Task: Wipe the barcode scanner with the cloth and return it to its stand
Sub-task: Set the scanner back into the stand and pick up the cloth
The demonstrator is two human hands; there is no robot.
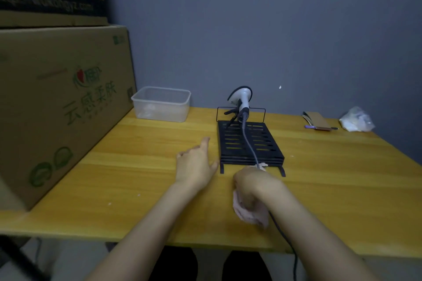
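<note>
A white and black barcode scanner (242, 99) stands upright in a small black holder at the back of a black slatted rack (249, 143). Its dark cable (249, 143) runs forward over the rack, past my right hand and off the table's front edge. My right hand (253, 189) is closed on a pale pinkish cloth (245, 213), just in front of the rack. My left hand (197, 164) hovers open, fingers spread, to the left of the rack and holds nothing.
A yellow wooden table (137, 178) stands against a grey wall. Large cardboard boxes (57, 102) are stacked at the left. A clear plastic tub (161, 104) sits at the back left. A cardboard piece with a pen (317, 121) and a crumpled plastic bag (356, 120) lie back right.
</note>
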